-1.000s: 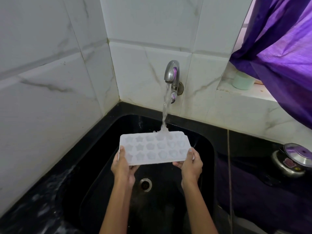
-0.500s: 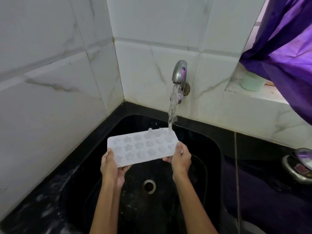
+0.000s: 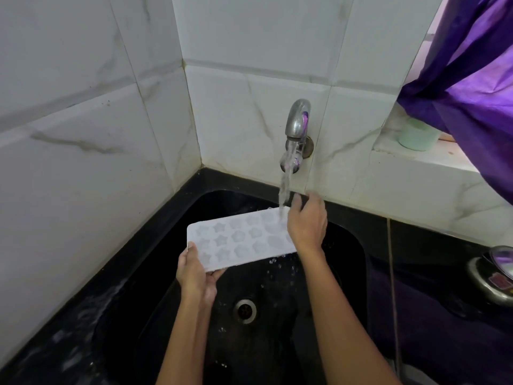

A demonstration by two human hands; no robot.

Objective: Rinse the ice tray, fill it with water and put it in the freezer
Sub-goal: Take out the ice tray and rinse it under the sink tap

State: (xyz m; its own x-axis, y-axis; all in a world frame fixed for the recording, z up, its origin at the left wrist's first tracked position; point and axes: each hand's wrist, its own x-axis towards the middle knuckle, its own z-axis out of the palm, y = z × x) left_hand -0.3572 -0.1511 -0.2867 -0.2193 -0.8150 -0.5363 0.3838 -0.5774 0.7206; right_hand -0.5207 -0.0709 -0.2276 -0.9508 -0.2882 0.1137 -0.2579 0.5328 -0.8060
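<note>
I see white marble-look wall tiles point(image 3: 91, 140) on two walls that meet in a corner behind the black counter point(image 3: 433, 240). On my right a purple curtain point(image 3: 466, 87) hangs down over a white tiled ledge point(image 3: 422, 159), and a pale green cup point(image 3: 415, 136) stands on this ledge, partly under the cloth. At the far right edge, on the counter, I see a steel pot with a lid point(image 3: 494, 270), cut by the frame. A thin cord point(image 3: 393, 295) runs across the counter near it.
</note>
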